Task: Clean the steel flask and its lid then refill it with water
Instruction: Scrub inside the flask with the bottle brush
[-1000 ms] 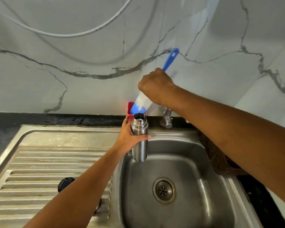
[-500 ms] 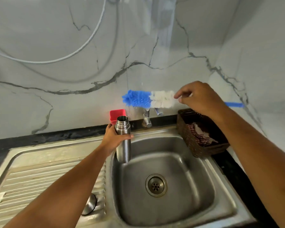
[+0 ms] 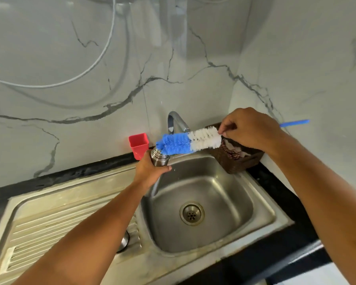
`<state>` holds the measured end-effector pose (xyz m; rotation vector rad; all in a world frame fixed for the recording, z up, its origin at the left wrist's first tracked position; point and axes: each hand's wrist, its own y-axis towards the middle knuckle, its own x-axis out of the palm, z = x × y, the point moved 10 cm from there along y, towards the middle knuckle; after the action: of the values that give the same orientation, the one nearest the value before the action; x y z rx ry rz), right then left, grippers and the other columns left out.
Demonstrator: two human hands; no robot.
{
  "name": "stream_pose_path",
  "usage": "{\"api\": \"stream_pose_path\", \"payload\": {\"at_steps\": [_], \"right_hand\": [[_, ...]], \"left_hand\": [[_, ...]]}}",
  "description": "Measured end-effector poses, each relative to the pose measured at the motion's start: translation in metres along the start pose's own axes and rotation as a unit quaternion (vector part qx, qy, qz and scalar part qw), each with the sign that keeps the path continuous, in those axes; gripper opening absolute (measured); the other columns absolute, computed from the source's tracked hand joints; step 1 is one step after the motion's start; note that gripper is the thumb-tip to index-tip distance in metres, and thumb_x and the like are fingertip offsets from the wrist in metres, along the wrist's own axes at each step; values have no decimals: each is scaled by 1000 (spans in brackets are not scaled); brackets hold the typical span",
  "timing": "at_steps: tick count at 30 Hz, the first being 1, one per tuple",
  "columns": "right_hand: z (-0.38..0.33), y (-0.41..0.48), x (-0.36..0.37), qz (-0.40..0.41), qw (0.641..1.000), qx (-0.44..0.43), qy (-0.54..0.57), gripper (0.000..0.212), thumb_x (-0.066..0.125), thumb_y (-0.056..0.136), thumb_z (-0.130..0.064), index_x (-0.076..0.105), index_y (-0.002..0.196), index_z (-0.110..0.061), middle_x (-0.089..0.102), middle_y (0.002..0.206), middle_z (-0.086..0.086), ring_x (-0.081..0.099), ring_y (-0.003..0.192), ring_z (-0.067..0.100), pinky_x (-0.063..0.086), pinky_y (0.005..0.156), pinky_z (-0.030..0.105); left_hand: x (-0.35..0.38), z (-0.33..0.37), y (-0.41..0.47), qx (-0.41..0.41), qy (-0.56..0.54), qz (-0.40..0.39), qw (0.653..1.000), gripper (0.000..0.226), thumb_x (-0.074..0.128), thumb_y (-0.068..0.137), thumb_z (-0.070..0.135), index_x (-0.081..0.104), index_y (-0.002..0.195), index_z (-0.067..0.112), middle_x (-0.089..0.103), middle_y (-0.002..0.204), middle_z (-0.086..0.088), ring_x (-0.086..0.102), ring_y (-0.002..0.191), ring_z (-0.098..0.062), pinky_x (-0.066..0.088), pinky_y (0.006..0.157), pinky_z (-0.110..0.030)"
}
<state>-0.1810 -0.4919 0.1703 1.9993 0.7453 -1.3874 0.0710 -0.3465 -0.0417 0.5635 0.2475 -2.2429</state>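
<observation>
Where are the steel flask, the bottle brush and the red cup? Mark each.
steel flask [image 3: 158, 159], head view, on its threaded neck.
bottle brush [image 3: 175, 144], head view, on its blue bristles.
red cup [image 3: 139, 145], head view, on its front wall.

Brush [image 3: 189, 140] tip at flask [image 3: 159, 159] mouth, over sink [image 3: 224, 182]

Home kitchen: steel sink [image 3: 263, 214], tap [image 3: 176, 120].

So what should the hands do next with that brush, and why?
Probably the right hand should tip the brush steeper and push its blue end down into the steel flask. The blue bristles sit at the open mouth, the brush lies almost level, and the left hand grips it over the sink.
</observation>
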Motion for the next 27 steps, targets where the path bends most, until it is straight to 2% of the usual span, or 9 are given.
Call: {"api": "stream_pose_path", "payload": {"at_steps": [2, 4, 9, 12, 17, 20, 22, 24, 27], "right_hand": [[-13, -10, -8, 6, 998, -7, -59, 14, 69, 96, -26, 78, 96, -37, 70, 92, -19, 63, 79, 10, 47, 72, 33], [-25, -18, -14, 6, 995, -14, -103, 14, 69, 97, -24, 77, 97, -35, 73, 96, -13, 65, 79, 14, 50, 72, 34], [-52, -29, -3, -29, 983, -23, -179, 21, 64, 94, -12, 75, 97, -31, 69, 99, -6, 65, 83, 22, 45, 68, 35], [-69, -31, 13, -38, 971, -25, -236, 23, 60, 93, -6, 73, 101, -23, 68, 101, 3, 68, 87, 33, 54, 72, 40], [-101, -36, 2, -68, 966, -69, -239, 19, 60, 95, -12, 74, 103, -22, 70, 103, 1, 68, 90, 29, 59, 82, 46], [-124, -41, -1, -90, 941, -98, -310, 12, 56, 94, -8, 64, 98, -15, 68, 98, 2, 68, 87, 28, 56, 74, 40], [-129, -36, 5, -102, 929, -95, -342, 18, 55, 93, -5, 65, 104, -15, 67, 94, 2, 67, 84, 26, 51, 68, 37], [-135, -30, 24, -110, 930, -97, -336, 25, 56, 95, -7, 63, 118, -13, 65, 96, -1, 64, 81, 27, 49, 64, 36], [-137, -29, 77, -133, 935, -75, -320, 20, 56, 98, -6, 65, 116, -5, 51, 94, 1, 55, 81, 29, 45, 65, 38]], "left_hand": [[3, 2, -8, 16, 34, -8, 999, 84, 98, 63, 22, 56, 134, 23, 69, 115, 7, 68, 103, -20, 54, 90, -38], [7, 9, -16, 47, 71, -17, 996, 81, 98, 62, 23, 57, 132, 22, 68, 111, 7, 66, 100, -20, 54, 87, -39], [16, 11, -35, 85, 113, -39, 989, 78, 95, 62, 24, 59, 131, 23, 71, 115, 2, 67, 100, -21, 54, 85, -36], [17, 7, -45, 90, 111, -37, 989, 75, 94, 61, 26, 60, 128, 23, 72, 114, 3, 68, 100, -20, 53, 83, -35], [12, 3, -54, 84, 93, -34, 991, 74, 94, 62, 26, 60, 127, 24, 69, 107, 9, 68, 95, -17, 55, 82, -35], [22, 19, -62, 149, 138, -63, 977, 73, 93, 59, 27, 63, 126, 24, 72, 113, 4, 69, 100, -21, 51, 81, -32], [27, 32, -71, 175, 134, -67, 973, 70, 89, 59, 30, 63, 124, 26, 73, 114, 3, 70, 102, -23, 53, 80, -34], [33, 52, -78, 195, 109, -63, 973, 67, 84, 59, 37, 63, 121, 27, 75, 110, 3, 71, 99, -24, 56, 79, -39], [46, 71, -80, 187, 57, -82, 977, 66, 89, 59, 41, 62, 118, 31, 76, 107, 8, 72, 97, -19, 58, 81, -41]]}}
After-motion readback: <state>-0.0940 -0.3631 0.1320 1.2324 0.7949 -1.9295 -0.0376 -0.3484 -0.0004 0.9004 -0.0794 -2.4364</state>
